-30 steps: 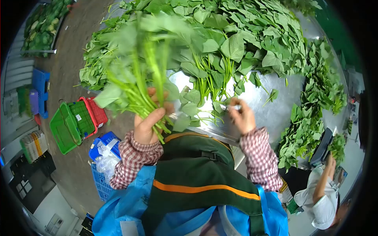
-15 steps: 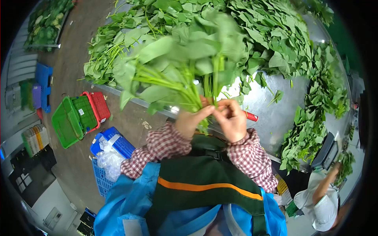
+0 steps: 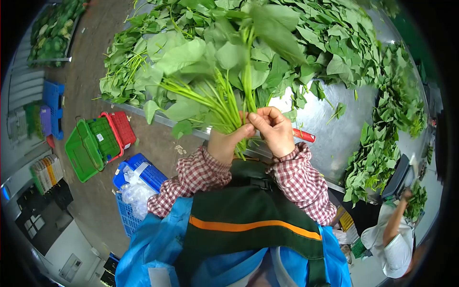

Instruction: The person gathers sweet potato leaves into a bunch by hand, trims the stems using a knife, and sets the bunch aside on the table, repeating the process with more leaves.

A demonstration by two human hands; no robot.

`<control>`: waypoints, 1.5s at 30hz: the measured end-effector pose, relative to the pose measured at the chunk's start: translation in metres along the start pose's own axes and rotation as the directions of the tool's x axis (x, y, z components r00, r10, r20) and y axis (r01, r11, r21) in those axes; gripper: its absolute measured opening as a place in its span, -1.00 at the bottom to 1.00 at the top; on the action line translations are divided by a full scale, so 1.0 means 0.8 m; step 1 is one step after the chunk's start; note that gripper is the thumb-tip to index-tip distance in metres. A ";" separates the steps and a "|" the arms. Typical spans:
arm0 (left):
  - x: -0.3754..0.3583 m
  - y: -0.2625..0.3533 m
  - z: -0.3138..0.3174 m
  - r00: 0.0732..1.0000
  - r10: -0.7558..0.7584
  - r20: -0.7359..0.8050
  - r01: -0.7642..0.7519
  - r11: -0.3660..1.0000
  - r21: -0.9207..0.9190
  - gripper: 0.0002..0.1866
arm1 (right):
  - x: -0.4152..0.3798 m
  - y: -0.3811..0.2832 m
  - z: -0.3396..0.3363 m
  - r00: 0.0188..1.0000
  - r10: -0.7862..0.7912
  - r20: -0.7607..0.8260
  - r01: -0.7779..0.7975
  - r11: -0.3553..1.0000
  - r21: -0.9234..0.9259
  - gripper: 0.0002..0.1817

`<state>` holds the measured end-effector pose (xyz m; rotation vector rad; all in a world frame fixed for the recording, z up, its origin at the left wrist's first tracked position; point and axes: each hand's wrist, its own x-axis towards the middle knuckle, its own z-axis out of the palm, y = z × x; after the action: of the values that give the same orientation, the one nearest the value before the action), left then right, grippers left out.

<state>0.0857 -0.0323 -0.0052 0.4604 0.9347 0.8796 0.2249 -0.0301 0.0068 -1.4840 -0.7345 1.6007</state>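
My left hand (image 3: 226,141) is closed round the lower stems of a bunch of leafy greens (image 3: 210,99), broad-leaved like sweet potato leaves. The leaves fan up and away from me, and the cut stem ends poke out below the fist. Beside it, my right hand (image 3: 276,131) pinches stems at the bunch's right side, thumb and fingers meeting the left fingertips. Both hands are above the near edge of a metal table (image 3: 330,160). A red cylindrical object (image 3: 304,135) lies just right of my right hand, partly hidden by it.
Heaped greens (image 3: 334,43) cover the table's far side, with more along its right edge (image 3: 373,162). On the floor at left stand a green basket (image 3: 85,152), a red basket (image 3: 123,129) and a blue crate (image 3: 126,215) with clear plastic. Another person (image 3: 394,237) handles greens at lower right.
The bunch has tilted slightly and its upper leaves have shifted. My right hand has turned, its fingers now pinching more closely against the stems. My left hand keeps its hold.
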 end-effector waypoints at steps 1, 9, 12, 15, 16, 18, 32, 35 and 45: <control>0.000 0.006 0.000 0.998 -0.031 -0.052 0.030 0.999 -0.028 -0.68 | 0.002 0.002 -0.003 1.000 0.016 -0.017 -0.014 0.996 0.093 -0.75; -0.003 0.011 -0.011 0.951 -0.056 -0.303 0.055 0.998 -0.012 -0.68 | 0.000 -0.004 -0.019 0.996 0.078 0.034 -0.084 0.947 0.309 -0.71; -0.002 -0.006 -0.023 0.962 0.070 -0.263 -0.045 0.994 0.098 -0.68 | -0.006 0.010 -0.017 0.995 -0.009 -0.104 0.028 0.983 0.183 -0.71; 0.000 -0.007 -0.016 0.948 0.221 -0.227 -0.132 0.927 0.350 -0.69 | -0.021 0.007 -0.004 0.975 -0.202 -0.090 0.201 0.979 -0.025 -0.66; -0.002 -0.006 -0.013 0.943 0.243 -0.225 -0.143 0.912 0.385 -0.69 | -0.022 0.011 -0.001 0.964 -0.243 -0.104 0.242 0.970 -0.027 -0.66; -0.004 -0.003 -0.004 0.931 0.291 -0.219 -0.167 0.875 0.454 -0.71 | -0.021 0.012 -0.005 0.936 -0.344 -0.072 0.314 0.910 -0.269 -0.69; 0.002 -0.015 0.025 0.969 0.118 -0.219 -0.146 0.983 -0.113 -0.84 | -0.047 0.040 0.000 0.894 -0.420 -0.156 0.342 0.864 -0.369 -0.80; 0.009 0.003 0.025 0.948 -0.071 -0.310 -0.007 0.969 -0.245 -0.80 | -0.074 0.020 -0.007 0.868 -0.469 0.165 0.496 0.797 -0.343 -0.80; -0.022 0.091 -0.030 0.941 0.251 0.225 -0.144 0.903 -0.406 -0.71 | 0.023 0.046 -0.037 0.960 -0.216 -0.176 0.052 0.761 -0.647 -0.61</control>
<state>0.0274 -0.0052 0.0404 0.3286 0.4469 1.1271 0.2477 -0.0361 -0.0378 -2.0064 -1.2967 1.0611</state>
